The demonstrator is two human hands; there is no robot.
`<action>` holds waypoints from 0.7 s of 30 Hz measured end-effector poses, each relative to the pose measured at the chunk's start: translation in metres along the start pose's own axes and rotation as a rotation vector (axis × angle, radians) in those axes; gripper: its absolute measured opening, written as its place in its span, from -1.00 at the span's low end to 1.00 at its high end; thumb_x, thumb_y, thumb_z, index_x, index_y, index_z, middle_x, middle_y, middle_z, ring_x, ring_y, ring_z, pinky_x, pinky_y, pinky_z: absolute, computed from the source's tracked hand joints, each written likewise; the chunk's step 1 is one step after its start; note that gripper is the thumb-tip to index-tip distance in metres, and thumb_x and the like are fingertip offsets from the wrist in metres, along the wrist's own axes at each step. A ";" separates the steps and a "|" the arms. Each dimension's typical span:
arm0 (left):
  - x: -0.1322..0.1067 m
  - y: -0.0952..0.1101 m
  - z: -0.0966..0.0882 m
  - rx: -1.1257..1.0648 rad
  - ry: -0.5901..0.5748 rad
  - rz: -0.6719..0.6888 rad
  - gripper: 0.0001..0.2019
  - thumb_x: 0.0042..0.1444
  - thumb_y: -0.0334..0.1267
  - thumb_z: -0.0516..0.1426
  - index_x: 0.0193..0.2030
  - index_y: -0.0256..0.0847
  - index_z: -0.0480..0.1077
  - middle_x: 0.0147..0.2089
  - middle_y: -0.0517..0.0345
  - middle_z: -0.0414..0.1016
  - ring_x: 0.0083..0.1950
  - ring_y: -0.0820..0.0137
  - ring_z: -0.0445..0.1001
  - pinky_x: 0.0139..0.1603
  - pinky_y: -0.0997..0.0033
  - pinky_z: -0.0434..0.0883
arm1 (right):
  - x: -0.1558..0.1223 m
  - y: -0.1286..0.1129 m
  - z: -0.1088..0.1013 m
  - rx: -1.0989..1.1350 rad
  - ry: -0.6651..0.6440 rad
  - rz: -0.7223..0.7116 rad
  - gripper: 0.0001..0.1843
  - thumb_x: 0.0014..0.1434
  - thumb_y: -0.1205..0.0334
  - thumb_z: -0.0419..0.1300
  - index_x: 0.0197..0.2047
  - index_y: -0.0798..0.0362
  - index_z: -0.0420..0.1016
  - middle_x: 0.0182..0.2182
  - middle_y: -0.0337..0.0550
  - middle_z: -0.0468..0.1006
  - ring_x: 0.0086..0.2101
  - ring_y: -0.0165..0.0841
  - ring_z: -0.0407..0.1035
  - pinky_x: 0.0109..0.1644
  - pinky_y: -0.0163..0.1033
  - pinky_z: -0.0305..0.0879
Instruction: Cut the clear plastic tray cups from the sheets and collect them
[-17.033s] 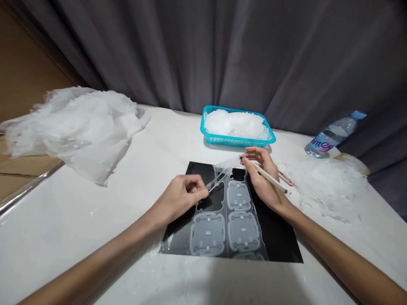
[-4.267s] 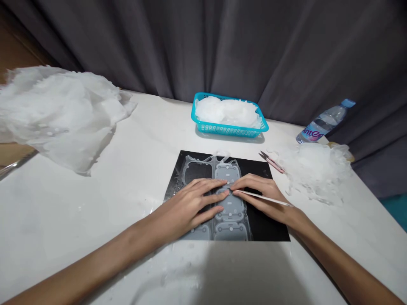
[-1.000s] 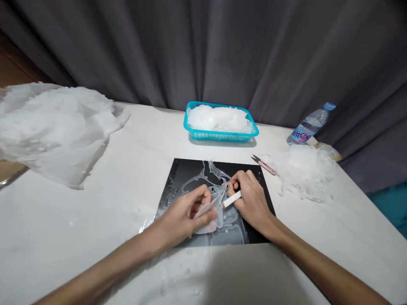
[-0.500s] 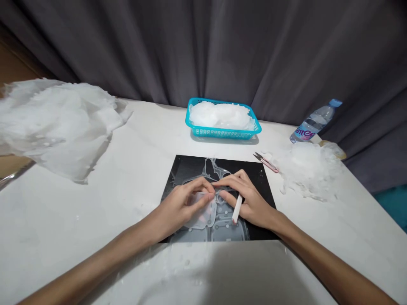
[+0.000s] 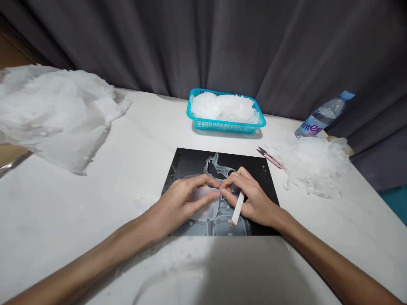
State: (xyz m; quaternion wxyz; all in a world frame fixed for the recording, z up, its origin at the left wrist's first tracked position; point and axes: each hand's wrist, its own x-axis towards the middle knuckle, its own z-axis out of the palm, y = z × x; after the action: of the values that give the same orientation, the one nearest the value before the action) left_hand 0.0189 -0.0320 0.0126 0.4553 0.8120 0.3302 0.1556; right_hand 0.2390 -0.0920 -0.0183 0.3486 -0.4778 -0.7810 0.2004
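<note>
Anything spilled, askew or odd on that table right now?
Loose scraps sprawl untidily at right, beside the snips. On the board, a thin film strip looks twisted and curled, not flat. The bottle leans in view, though that may be lens distortion.

From the person's head, the one camera is looking forward and down, fairly near, across the white table. It is catching the left hand and right hand below mid-view while facing the grey curtain; the dim upper right corner is possibly being shaded by the lens.
</note>
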 end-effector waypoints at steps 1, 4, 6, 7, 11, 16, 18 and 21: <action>0.000 0.000 0.001 0.004 -0.009 0.006 -0.70 0.40 0.01 0.10 -0.03 -0.09 0.57 -0.21 0.19 0.61 -0.27 0.33 0.49 -0.31 0.43 0.29 | 0.000 -0.001 0.000 -0.027 0.002 -0.019 -0.92 0.43 0.28 0.15 -0.14 -0.03 0.45 -0.31 -0.18 0.51 -0.23 -0.27 0.29 -0.12 -0.16 0.30; 0.003 -0.009 0.001 -0.019 0.072 -0.037 -0.72 0.37 -0.04 0.12 -0.22 -0.16 0.54 -0.32 0.19 0.57 -0.33 0.35 0.46 -0.35 0.43 0.29 | 0.000 -0.006 0.000 -0.110 -0.003 -0.106 -0.88 0.38 0.36 0.11 -0.20 -0.03 0.41 -0.37 -0.19 0.48 -0.28 -0.27 0.27 -0.19 -0.16 0.28; 0.008 -0.019 -0.005 -0.099 0.280 -0.151 -0.76 0.31 -0.09 0.15 -0.30 -0.19 0.46 -0.40 0.21 0.50 -0.39 0.36 0.43 -0.40 0.43 0.29 | -0.003 -0.009 0.000 -0.135 0.000 -0.165 -0.84 0.34 0.40 0.07 -0.23 -0.03 0.39 -0.41 -0.21 0.44 -0.33 -0.27 0.25 -0.24 -0.16 0.25; 0.010 -0.024 -0.010 -0.174 0.390 -0.217 -0.78 0.28 -0.10 0.17 -0.30 -0.19 0.42 -0.42 0.21 0.48 -0.41 0.36 0.43 -0.42 0.43 0.30 | -0.005 -0.010 0.000 -0.130 0.019 -0.184 -0.83 0.33 0.41 0.06 -0.24 -0.04 0.37 -0.43 -0.21 0.42 -0.35 -0.28 0.24 -0.26 -0.16 0.24; 0.013 -0.028 -0.027 -0.412 0.377 -0.219 -0.76 0.30 -0.04 0.21 -0.17 -0.19 0.42 -0.38 0.21 0.49 -0.41 0.39 0.46 -0.42 0.45 0.36 | -0.009 -0.008 0.001 -0.096 0.239 -0.058 -0.85 0.35 0.40 0.09 -0.24 -0.04 0.35 -0.41 -0.22 0.41 -0.36 -0.29 0.24 -0.27 -0.16 0.23; 0.005 -0.007 -0.020 -0.410 0.169 -0.047 -0.78 0.36 -0.04 0.21 -0.16 -0.16 0.46 -0.33 0.24 0.47 -0.35 0.47 0.39 -0.39 0.53 0.30 | -0.004 0.005 0.003 -0.163 0.421 0.236 -0.85 0.40 0.29 0.14 0.01 -0.04 0.43 -0.16 -0.11 0.48 -0.22 -0.23 0.31 -0.12 -0.09 0.30; 0.002 -0.001 -0.017 -0.409 0.148 -0.020 -0.81 0.37 -0.08 0.21 -0.15 -0.15 0.48 -0.29 0.22 0.50 -0.30 0.46 0.42 -0.34 0.52 0.32 | -0.004 0.002 0.002 -0.158 0.454 0.223 -0.79 0.41 0.26 0.13 0.08 -0.05 0.43 -0.07 -0.06 0.47 -0.12 -0.20 0.32 -0.08 -0.07 0.31; 0.000 0.005 -0.015 -0.412 0.144 0.016 -0.85 0.37 -0.13 0.22 -0.15 -0.15 0.51 -0.27 0.19 0.53 -0.26 0.44 0.46 -0.31 0.51 0.36 | -0.006 -0.014 -0.001 -0.109 0.413 0.127 -0.78 0.41 0.24 0.17 0.10 -0.05 0.45 -0.06 -0.05 0.49 -0.08 -0.17 0.35 -0.07 -0.05 0.32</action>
State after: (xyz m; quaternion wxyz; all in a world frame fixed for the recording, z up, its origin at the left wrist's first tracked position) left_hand 0.0124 -0.0246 0.0245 0.5857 0.6910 0.3166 0.2813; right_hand 0.2331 -0.1035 -0.0107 0.4615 -0.5750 -0.6712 0.0774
